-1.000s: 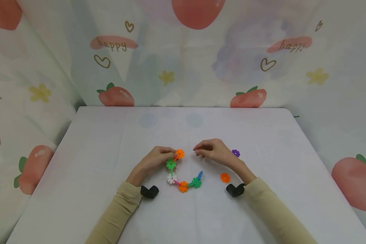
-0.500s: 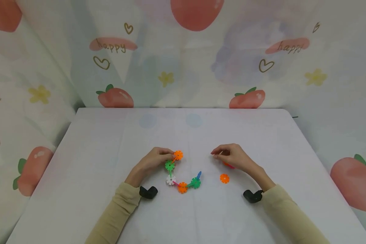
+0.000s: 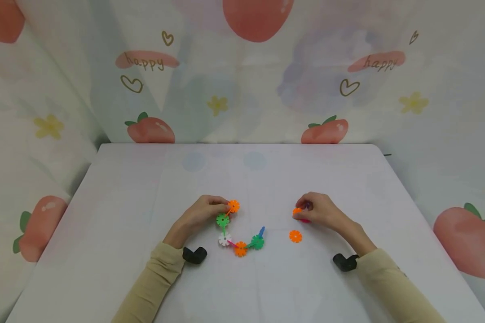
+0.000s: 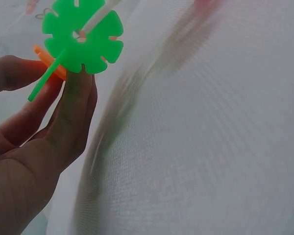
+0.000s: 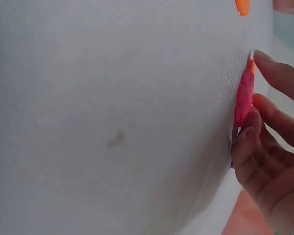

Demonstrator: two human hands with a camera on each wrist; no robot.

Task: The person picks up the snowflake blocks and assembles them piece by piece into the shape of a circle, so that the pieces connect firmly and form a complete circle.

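Note:
My left hand (image 3: 204, 213) pinches the orange end of a curved chain of interlocking snowflake discs. Along the chain sit a bright green disc (image 4: 83, 36), a white disc (image 3: 224, 239), an orange disc (image 3: 240, 249), a darker green disc (image 3: 257, 242) and, at the free end, a blue disc (image 3: 262, 231) seen edge-on. My right hand (image 3: 321, 210) is over a small group of loose discs, its thumb and fingers spread at their edges. An orange disc (image 3: 297, 212), a pink disc (image 5: 244, 95) and a purple disc (image 3: 308, 205) show there, partly hidden by the fingers.
A single loose orange disc (image 3: 295, 236) lies on the white-covered table (image 3: 169, 179), nearer me than the right hand. Black wrist mounts (image 3: 195, 255) stick out at both cuffs. A printed curtain (image 3: 242, 89) hangs behind the table.
My right hand has moved right, away from the chain, and lowered to the loose discs. The left hand keeps its grip on the chain and has hardly moved.

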